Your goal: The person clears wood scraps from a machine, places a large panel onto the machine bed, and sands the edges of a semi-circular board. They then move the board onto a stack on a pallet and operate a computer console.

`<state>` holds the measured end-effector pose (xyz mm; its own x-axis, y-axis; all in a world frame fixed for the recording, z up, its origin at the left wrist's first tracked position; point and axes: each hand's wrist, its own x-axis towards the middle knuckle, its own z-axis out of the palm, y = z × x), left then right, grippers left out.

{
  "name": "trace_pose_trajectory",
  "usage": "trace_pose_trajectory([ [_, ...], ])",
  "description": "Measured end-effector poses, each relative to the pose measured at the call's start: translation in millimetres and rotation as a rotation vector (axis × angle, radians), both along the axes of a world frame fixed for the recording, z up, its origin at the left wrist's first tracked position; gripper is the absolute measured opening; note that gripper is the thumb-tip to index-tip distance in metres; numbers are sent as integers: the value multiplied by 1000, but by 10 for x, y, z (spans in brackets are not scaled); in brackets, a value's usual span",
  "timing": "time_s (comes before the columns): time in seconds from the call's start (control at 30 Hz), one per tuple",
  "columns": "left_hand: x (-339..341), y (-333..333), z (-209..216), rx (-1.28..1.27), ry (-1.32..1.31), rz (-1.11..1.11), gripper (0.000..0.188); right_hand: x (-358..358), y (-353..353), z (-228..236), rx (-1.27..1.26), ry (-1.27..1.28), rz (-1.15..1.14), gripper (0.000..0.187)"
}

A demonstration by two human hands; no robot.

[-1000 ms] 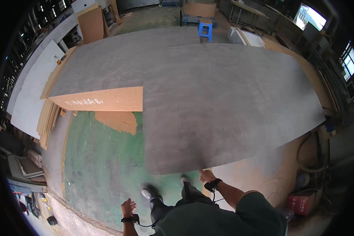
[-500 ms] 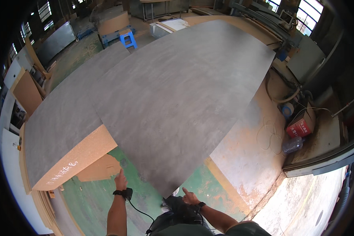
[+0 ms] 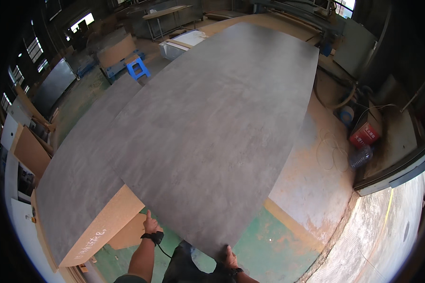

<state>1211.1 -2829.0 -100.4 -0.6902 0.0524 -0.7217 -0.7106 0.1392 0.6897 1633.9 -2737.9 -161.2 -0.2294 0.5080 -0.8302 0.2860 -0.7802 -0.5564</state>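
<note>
A large grey sheet [image 3: 208, 122] with a mottled face stretches away from me, its near corner pointing at my body. At that corner, my right hand [image 3: 231, 260] is closed on the edge, thumb on top and fingers hidden underneath. Farther left, my left hand [image 3: 149, 225] is at the sheet's near left edge, thumb pointing up beside it; its other fingers are hidden. To the left and lower lies another grey-faced board [image 3: 80, 174], overlapped by the sheet. Its bare tan side [image 3: 101, 226] carries white handwriting.
A brown flat piece [image 3: 127, 233] lies on the green floor [image 3: 264, 236]. Farther off stand a blue stool [image 3: 138, 69] and a work table [image 3: 167, 13]. On the right are a red-and-brown carton [image 3: 365, 133], a clear plastic bottle [image 3: 361, 157] and a loose cable [image 3: 333, 153].
My right hand has moved from beside the sheet's near corner to grip it. My left hand has come closer to the near left edge. The view has shifted and turned slightly.
</note>
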Motion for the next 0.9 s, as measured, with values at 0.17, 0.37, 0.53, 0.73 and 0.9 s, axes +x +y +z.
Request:
trace_pose_trajectory([
  [0.17,-420,100,-316,188,-256,97,64,-285,-85,479,-178,-106,-263,95],
  [0.37,-409,185,-67,517,-367,138,64,-565,-69,1434,-100,-234,-219,81],
  [0.53,-516,382,381,434,-306,-11,73,-860,66,1866,-98,-315,-447,65],
  [0.73,-868,780,648,535,-314,-85,68,-1262,458,2224,-60,-300,-471,59],
  [0.9,-1020,1582,718,526,-297,-113,67,-1326,1231,2130,4,-201,-491,60],
])
